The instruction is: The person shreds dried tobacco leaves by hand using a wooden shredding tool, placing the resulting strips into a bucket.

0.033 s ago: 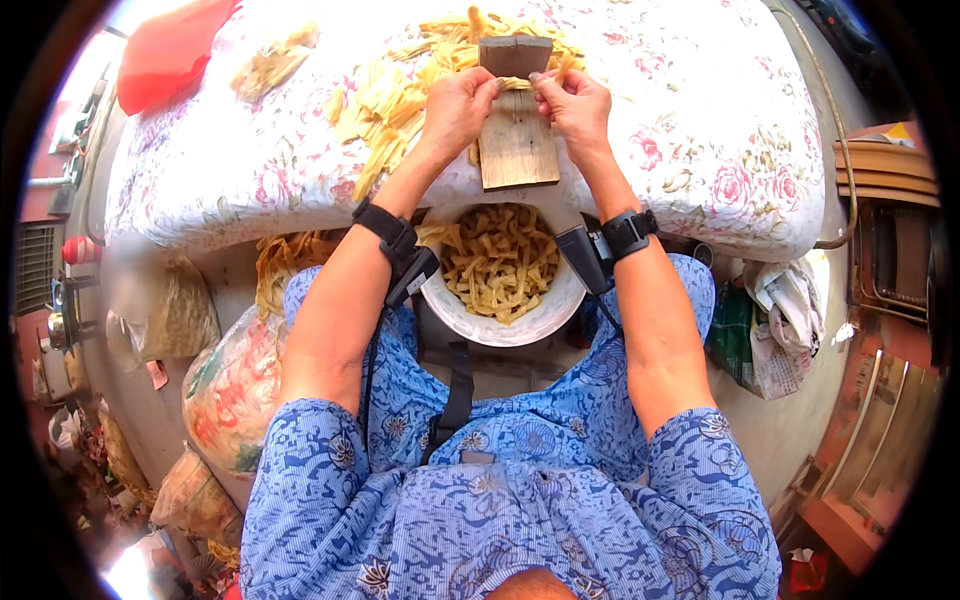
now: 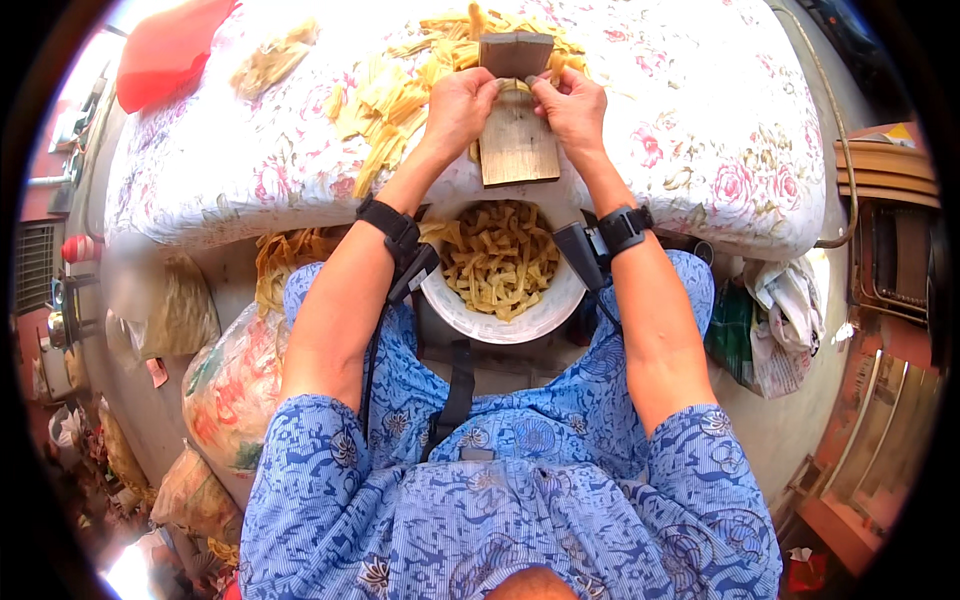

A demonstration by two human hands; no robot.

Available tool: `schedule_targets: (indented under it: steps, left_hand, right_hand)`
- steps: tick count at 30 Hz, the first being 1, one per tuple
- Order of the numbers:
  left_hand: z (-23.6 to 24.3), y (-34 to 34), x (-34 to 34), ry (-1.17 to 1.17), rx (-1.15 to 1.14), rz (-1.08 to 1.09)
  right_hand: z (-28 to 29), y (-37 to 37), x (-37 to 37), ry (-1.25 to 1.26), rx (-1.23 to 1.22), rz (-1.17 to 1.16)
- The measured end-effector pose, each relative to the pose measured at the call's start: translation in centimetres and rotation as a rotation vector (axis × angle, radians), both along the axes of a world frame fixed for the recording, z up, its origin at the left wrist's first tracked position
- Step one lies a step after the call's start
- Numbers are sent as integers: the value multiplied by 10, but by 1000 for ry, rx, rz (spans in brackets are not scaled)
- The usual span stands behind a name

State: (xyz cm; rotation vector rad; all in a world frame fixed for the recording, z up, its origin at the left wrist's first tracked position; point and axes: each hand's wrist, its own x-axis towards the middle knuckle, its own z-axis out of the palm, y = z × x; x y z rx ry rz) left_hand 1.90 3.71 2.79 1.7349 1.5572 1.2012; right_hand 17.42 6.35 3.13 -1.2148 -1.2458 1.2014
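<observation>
Both of my hands meet at the far end of a wooden board (image 2: 518, 150), just in front of its raised block (image 2: 515, 55). A short yellow strip (image 2: 513, 85), like dried corn husk, stretches across the board between them. My left hand (image 2: 460, 108) is closed, pinching the strip's left end. Thumb and fingers of my right hand (image 2: 575, 112) pinch the other end. Beside and behind the board lies a loose pile of yellow strips (image 2: 390, 105). Below the table edge, between my knees, a white bucket (image 2: 500, 329) holds many short, twisted yellowish pieces (image 2: 505, 265).
A flowered cloth (image 2: 700, 130) covers the table. At its far left are a red sheet (image 2: 170, 55) and a small tan bundle (image 2: 272, 62). Filled plastic bags (image 2: 235, 385) stand on the floor at left, and white and green bags (image 2: 780, 310) at right.
My right hand has shifted very slightly to the left. Both hands stay at the strip on the board.
</observation>
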Motion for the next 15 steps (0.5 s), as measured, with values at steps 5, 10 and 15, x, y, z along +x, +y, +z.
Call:
schedule_targets:
  steps: [5, 10, 15]
  left_hand:
    - [6, -8, -15, -230, -25, 121]
    - [16, -20, -57, 207, -17, 253]
    - [38, -60, -39, 672, 445, 227]
  right_hand:
    - [9, -13, 11, -85, 38, 61]
    - [36, -52, 47, -141, -124, 390]
    - [41, -76, 84, -592, 1, 540]
